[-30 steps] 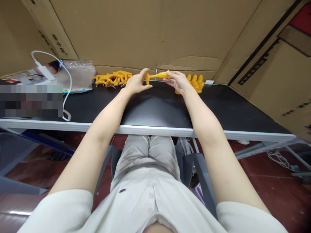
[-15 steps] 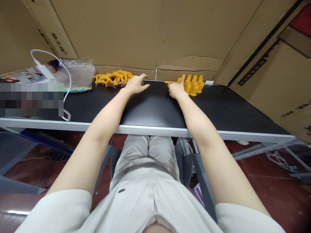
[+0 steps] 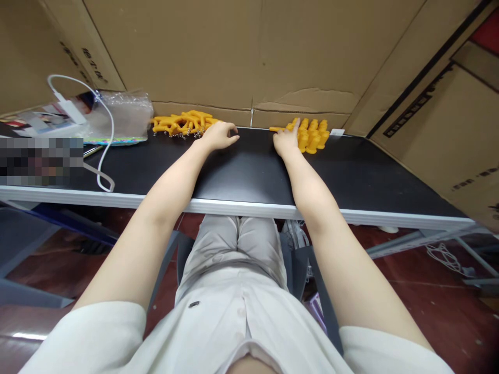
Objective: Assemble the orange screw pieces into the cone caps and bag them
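Note:
My left hand (image 3: 221,136) hovers just right of a heap of yellow branching plastic pieces (image 3: 181,123); small silver metal bits show along the heap's front edge. Its thumb and curved fingers are apart, with nothing visible between them. At the back of the black table, my right hand (image 3: 286,141) is beside a cluster of yellow knobbed pieces (image 3: 313,136) standing upright in rows. One finger stretches toward that cluster. A yellow piece (image 3: 275,129) pokes out leftward past this hand, apparently gripped; the rest of it is hidden behind the fingers.
Clear plastic bags (image 3: 125,117) and a white cable with its adapter (image 3: 74,110) lie on the left of the table (image 3: 249,171). Tall cardboard walls (image 3: 218,57) rise behind and at the right. A small white item (image 3: 337,132) sits right of the upright pieces.
My right hand has shifted slightly right and the protruding yellow piece has moved with it. The left hand stays nearly in place, its fingers a little more curled.

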`<action>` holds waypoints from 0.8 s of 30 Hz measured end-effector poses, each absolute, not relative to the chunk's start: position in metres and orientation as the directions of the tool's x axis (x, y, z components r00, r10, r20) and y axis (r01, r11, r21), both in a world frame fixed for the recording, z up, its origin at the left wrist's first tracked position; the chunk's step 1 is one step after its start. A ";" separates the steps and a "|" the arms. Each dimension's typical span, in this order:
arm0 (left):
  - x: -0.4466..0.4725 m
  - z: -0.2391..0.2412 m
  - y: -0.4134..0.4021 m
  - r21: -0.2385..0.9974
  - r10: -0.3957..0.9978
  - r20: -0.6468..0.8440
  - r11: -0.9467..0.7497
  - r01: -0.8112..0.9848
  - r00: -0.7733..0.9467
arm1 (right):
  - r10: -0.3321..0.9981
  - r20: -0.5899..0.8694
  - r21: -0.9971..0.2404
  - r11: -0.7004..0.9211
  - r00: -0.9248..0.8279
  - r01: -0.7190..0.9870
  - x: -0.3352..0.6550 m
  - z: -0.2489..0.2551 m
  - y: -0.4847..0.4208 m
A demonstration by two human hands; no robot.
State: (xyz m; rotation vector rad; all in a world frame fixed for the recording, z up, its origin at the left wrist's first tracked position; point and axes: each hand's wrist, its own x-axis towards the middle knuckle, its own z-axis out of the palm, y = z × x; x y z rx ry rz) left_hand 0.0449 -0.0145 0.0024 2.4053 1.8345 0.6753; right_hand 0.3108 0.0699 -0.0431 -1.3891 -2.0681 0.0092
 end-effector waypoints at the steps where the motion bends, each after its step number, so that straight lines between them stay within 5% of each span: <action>1: 0.044 0.002 -0.014 0.289 0.925 0.315 -0.307 0.907 0.213 | 0.836 0.496 -0.339 0.435 -0.235 0.834 0.310 -0.042 0.068; 8: 0.048 0.004 -0.016 0.290 0.938 0.282 -0.283 0.914 0.201 | 0.836 0.509 -0.354 0.421 -0.206 0.835 0.306 -0.036 0.059; 18: 0.039 -0.005 -0.001 0.284 0.920 0.295 -0.344 0.895 0.260 | 0.870 0.414 0.113 0.243 -0.268 0.963 0.296 -0.019 0.035; 24: 0.040 -0.005 -0.001 0.277 0.917 0.300 -0.348 0.896 0.264 | 0.876 0.394 0.103 0.260 -0.280 0.960 0.296 -0.020 0.032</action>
